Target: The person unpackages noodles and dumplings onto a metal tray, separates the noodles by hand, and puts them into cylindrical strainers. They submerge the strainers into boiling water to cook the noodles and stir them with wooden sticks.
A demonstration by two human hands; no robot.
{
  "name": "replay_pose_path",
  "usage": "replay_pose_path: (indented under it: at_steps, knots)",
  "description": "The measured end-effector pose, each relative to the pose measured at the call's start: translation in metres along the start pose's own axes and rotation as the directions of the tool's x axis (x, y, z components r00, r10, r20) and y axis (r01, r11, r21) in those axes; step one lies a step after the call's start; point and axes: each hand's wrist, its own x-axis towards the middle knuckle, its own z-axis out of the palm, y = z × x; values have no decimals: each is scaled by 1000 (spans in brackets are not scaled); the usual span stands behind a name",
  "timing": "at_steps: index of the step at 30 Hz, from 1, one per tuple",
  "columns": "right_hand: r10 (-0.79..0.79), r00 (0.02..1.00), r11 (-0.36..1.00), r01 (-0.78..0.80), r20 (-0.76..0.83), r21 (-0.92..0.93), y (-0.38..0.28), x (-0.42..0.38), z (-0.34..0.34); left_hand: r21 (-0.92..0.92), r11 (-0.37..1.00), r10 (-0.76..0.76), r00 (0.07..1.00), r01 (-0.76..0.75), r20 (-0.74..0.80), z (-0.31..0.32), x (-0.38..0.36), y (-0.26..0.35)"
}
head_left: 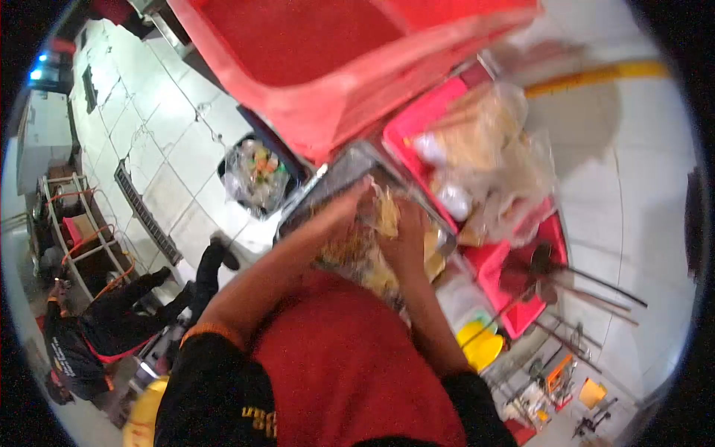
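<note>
Both my hands are over a metal tray [294, 216] heaped with pale yellow pieces and brownish bits, perhaps food. A pale yellow, crinkled piece [387, 214] is between my hands. My right hand [407, 227] curls around its side, fingers closed on it. On its other side is my left hand [359, 207], bent inward next to something whitish and clear like plastic film. Blur and the angle hide the left fingers. More pale yellow pieces [380, 274] lie in the tray near my apron.
A large red plastic tub [328, 112] stands beyond the tray. At right, a pink crate [406, 141] bears plastic bags [480, 141] of tan contents. A black bin [227, 175] with a clear liner holds scraps. Yellow bowls [480, 346] and long-handled utensils [596, 287] are lower right. Another person [112, 335] is at left.
</note>
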Motion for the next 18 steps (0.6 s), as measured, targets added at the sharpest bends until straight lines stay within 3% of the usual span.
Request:
replay_pose_path:
  at_steps: [1,2,4,5,6,7,8,10,11,12,13,15,16,18]
  knots:
    - [46,975,994,-24,219,-104,45,-13,24,4,999,-43,999,43,1,6,-14,-20]
    - [36,980,995,-16,197,-102,34,-15,14,23,998,-54,998,54,7,14,-20,-15]
    - [-11,1000,999,11,-3,44,6,-2,-4,36,999,-18,1000,18,-3,22,-14,17]
    - [23,992,999,-28,-123,-37,0,1,6,-46,997,63,997,-61,41,-1,28,-16]
    - [81,992,995,-86,-98,-46,4,-30,3,-110,981,-157,987,158,15,29,-21,20]
    - [145,987,989,-146,72,6,20,-44,6,-104,991,-75,992,86,106,15,-6,-18]
    - [122,971,988,-138,206,65,36,-15,15,-98,993,90,976,-71,197,0,28,-15]
    - [87,976,992,-104,199,77,13,1,3,-101,988,138,971,-120,194,-5,34,6]
    - [56,984,998,-56,168,-8,19,-12,10,-102,992,92,975,-73,204,-3,20,-17]
    - [-3,992,995,15,123,-96,30,-16,16,-40,999,14,986,-7,164,14,-16,10]
    - [37,982,997,-49,188,56,42,-18,17,11,998,66,984,-69,166,14,-10,6]
    - [-26,997,1000,26,79,8,23,-2,1,57,988,135,978,-146,157,8,-4,16]
    - [-46,999,998,46,-1,-45,10,-10,-6,16,996,85,985,-88,149,1,-8,19]
    - [-1,1000,995,1,0,-102,10,-20,-7,-11,1000,4,987,-2,159,10,-26,5]
